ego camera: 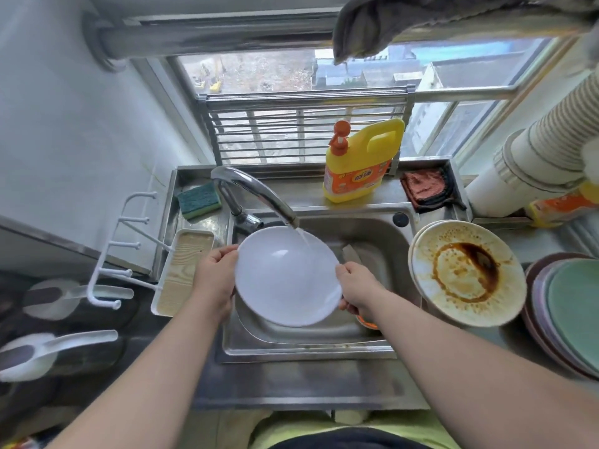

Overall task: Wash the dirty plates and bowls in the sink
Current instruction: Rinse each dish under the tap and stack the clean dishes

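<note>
A white plate [287, 277] is held over the steel sink [324, 338], under water running from the curved tap [256, 196]. My left hand [214, 280] grips its left rim and my right hand [355, 288] grips its right rim. The stream lands on the plate's upper right part. Right of the sink, a stack of cream plates [466, 272] has a top plate smeared with brown sauce. A stack of pastel plates [567, 312] sits at the far right. Something orange [368, 323] shows in the sink below my right wrist.
A yellow detergent bottle [361, 163] stands behind the sink, with a green sponge [198, 199] to its left and a reddish cloth [424, 186] to its right. A white hook rack [129, 251], a tray [181, 273] and two white scoops [48, 350] lie left.
</note>
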Available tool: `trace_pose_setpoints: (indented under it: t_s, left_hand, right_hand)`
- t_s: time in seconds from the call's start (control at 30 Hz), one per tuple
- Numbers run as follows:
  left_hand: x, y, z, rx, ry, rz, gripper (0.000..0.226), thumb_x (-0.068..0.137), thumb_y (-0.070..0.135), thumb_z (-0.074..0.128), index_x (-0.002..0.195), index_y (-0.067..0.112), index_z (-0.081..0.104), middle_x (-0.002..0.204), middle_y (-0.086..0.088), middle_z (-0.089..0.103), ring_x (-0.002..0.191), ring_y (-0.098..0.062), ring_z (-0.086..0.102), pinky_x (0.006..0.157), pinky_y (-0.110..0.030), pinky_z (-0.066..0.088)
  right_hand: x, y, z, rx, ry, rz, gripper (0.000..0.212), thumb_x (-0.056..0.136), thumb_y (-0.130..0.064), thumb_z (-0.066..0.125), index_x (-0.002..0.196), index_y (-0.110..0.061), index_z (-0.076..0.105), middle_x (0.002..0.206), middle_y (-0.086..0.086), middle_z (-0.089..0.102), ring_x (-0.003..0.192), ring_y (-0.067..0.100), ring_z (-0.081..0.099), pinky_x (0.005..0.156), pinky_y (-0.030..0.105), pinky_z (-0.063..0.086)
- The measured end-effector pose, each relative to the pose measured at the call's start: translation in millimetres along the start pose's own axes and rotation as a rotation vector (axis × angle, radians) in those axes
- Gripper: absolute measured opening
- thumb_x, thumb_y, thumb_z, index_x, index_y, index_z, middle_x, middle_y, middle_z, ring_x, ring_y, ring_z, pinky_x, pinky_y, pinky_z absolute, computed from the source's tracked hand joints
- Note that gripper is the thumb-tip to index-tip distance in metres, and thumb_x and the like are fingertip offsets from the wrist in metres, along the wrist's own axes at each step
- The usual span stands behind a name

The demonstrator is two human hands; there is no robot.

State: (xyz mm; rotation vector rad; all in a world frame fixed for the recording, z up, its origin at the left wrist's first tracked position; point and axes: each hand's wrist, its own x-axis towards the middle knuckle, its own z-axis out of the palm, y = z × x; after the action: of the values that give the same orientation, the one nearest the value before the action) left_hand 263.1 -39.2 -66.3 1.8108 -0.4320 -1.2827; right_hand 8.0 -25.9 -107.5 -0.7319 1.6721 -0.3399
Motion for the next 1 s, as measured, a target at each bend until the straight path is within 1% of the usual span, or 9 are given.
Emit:
trace_pose_setpoints:
  t_s: [0.17,0.3,0.37,0.47,0.6,0.67,0.77,0.87,1.0]
  left_hand:
    - [4,-22,7,0.098,-0.027,-0.123,0.014,0.098,0.004,0.059,0.103,0.014,0.069,0.093,-0.012,0.073,0.075,-0.027,0.065,0.067,-0.034,0.055]
    - [5,-38,18,0.209,-0.101,-0.214,0.022,0.098,0.007,0.055,0.113,0.01,0.071,0.102,-0.017,0.077,0.094,-0.039,0.074,0.088,-0.054,0.061]
    - [3,-44,27,0.231,-0.134,-0.238,0.023,0.098,0.007,0.054,0.112,0.01,0.072,0.102,-0.018,0.078,0.095,-0.04,0.075,0.078,-0.051,0.063]
    - [-4,-47,45,0.253,-0.176,-0.257,0.02,0.1,0.007,0.052,0.108,0.012,0.071,0.1,-0.014,0.077,0.082,-0.03,0.071,0.058,-0.032,0.054]
    - [-10,-53,71,0.26,-0.249,-0.306,0.028,0.098,0.009,0.046,0.114,0.012,0.068,0.104,-0.016,0.076,0.075,-0.029,0.065,0.06,-0.03,0.052]
    - [-14,-54,82,0.262,-0.283,-0.322,0.03,0.097,0.011,0.044,0.114,0.015,0.068,0.105,-0.015,0.077,0.079,-0.029,0.067,0.068,-0.036,0.053]
    - [-19,-50,96,0.251,-0.289,-0.25,0.023,0.101,0.014,0.042,0.107,0.017,0.064,0.097,-0.009,0.074,0.077,-0.026,0.064,0.067,-0.035,0.051]
    - [-16,-43,103,0.232,-0.272,-0.096,0.022,0.106,0.025,0.043,0.095,0.016,0.059,0.082,-0.005,0.06,0.07,-0.021,0.049,0.062,-0.031,0.039]
    - [-6,-25,101,0.244,-0.219,0.109,0.024,0.109,0.031,0.046,0.09,0.021,0.058,0.084,-0.002,0.06,0.076,-0.019,0.051,0.067,-0.033,0.042]
  right_hand:
    - [-11,-5,-24,0.028,0.05,0.033,0.024,0.106,-0.026,0.043,0.089,-0.012,0.053,0.069,0.009,0.05,0.043,0.017,0.038,0.037,0.016,0.026]
    - [-19,-10,-46,0.016,0.12,0.032,0.024,0.103,-0.029,0.047,0.087,-0.014,0.054,0.071,0.01,0.048,0.046,0.02,0.039,0.037,0.016,0.026]
    - [-24,-14,-57,0.018,0.127,0.013,0.025,0.104,-0.031,0.044,0.09,-0.014,0.055,0.071,0.01,0.049,0.044,0.019,0.04,0.037,0.018,0.027]
    - [-29,-17,-72,0.037,0.179,-0.062,0.024,0.104,-0.03,0.043,0.088,-0.014,0.05,0.067,0.009,0.045,0.043,0.019,0.039,0.039,0.023,0.027]
    - [-32,-20,-89,0.022,0.282,-0.152,0.034,0.105,-0.036,0.047,0.089,-0.007,0.055,0.077,0.011,0.048,0.061,0.022,0.045,0.052,0.033,0.036]
    - [-35,-21,-97,-0.062,0.328,-0.203,0.038,0.106,-0.039,0.046,0.094,-0.005,0.059,0.082,0.012,0.056,0.072,0.025,0.051,0.063,0.038,0.04]
    - [-41,-20,-105,-0.15,0.392,-0.297,0.037,0.107,-0.04,0.045,0.089,-0.009,0.057,0.081,0.007,0.06,0.076,0.023,0.053,0.068,0.04,0.041]
    - [-46,-18,-107,-0.21,0.44,-0.369,0.035,0.111,-0.039,0.043,0.084,-0.019,0.052,0.078,0.002,0.059,0.075,0.022,0.054,0.068,0.042,0.041]
    - [-44,-20,-100,-0.254,0.521,-0.418,0.033,0.112,-0.042,0.039,0.09,-0.022,0.052,0.081,-0.001,0.06,0.076,0.016,0.054,0.063,0.04,0.036]
